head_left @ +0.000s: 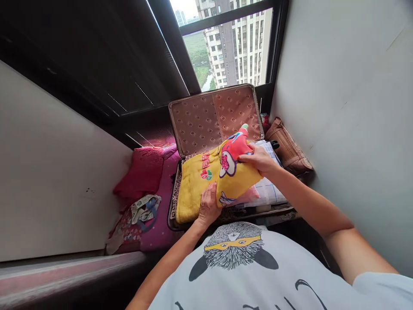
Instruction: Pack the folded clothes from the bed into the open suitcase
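A yellow blanket (191, 189) with red lettering and cartoon prints lies in the left part of an open suitcase (206, 122). Its right part is lifted and bent, held up by my right hand (258, 160), whose fingers are closed on the fabric. My left hand (209, 201) rests flat on the blanket near its front edge, fingers stretched forward. Under the raised part, a pink cloth (250, 196) shows beside a white checked cloth (267, 191) on the suitcase's right side. The lid stands up against the window side, its brown patterned lining showing.
A brown bag (288, 144) leans by the right wall. On the left, a red folded cloth (142, 170) and a patterned cloth bundle with a blue strap (146, 211) lie on purple bedding (166, 193). A window (226, 47) is behind the lid; walls close in both sides.
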`<action>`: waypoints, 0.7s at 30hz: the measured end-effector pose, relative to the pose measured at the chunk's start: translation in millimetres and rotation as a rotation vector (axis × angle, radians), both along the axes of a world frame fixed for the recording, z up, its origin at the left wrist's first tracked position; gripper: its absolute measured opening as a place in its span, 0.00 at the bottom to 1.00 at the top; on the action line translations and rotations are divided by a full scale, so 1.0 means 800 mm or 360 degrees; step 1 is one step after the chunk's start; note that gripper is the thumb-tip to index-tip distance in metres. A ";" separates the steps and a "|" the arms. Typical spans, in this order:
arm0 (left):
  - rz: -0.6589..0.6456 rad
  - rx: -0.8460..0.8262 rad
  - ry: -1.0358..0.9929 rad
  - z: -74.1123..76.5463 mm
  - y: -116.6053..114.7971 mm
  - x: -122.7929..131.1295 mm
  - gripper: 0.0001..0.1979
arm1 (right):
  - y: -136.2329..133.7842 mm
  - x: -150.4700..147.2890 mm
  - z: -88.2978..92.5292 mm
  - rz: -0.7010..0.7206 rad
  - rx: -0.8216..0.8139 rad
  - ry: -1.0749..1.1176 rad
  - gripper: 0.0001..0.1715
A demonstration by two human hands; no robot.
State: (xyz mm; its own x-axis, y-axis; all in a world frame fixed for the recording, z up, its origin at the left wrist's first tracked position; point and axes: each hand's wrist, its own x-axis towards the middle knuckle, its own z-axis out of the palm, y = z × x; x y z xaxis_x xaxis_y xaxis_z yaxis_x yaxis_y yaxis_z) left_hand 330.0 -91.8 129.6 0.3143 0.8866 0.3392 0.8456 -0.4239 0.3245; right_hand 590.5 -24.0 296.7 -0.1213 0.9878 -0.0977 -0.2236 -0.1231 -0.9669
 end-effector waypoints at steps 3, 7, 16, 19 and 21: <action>0.0200 -0.0095 -0.0207 0.014 0.007 -0.009 0.35 | 0.021 -0.011 0.013 0.0080 0.0051 0.0010 0.25; 0.0334 -0.0098 -0.0341 0.040 0.022 -0.023 0.31 | 0.047 -0.025 0.031 0.0103 0.0025 0.0023 0.21; 0.0419 0.0020 -0.0143 0.008 -0.006 -0.066 0.45 | 0.050 -0.036 0.063 0.0153 0.0007 -0.0055 0.22; 0.0480 -0.0033 -0.0295 0.001 -0.020 -0.080 0.30 | 0.041 -0.032 0.070 0.0181 -0.0003 -0.0099 0.26; 0.0541 0.0002 -0.0487 0.013 -0.017 -0.085 0.22 | 0.046 -0.029 0.076 0.0174 -0.0022 -0.0170 0.23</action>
State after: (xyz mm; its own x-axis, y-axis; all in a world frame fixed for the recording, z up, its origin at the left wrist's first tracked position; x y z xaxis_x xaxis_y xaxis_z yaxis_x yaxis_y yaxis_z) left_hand 261.9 -105.0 139.7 -0.1091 0.9216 0.3724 0.8022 -0.1396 0.5804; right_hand 567.5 13.2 357.8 -0.2166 0.9677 -0.1290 -0.1041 -0.1543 -0.9825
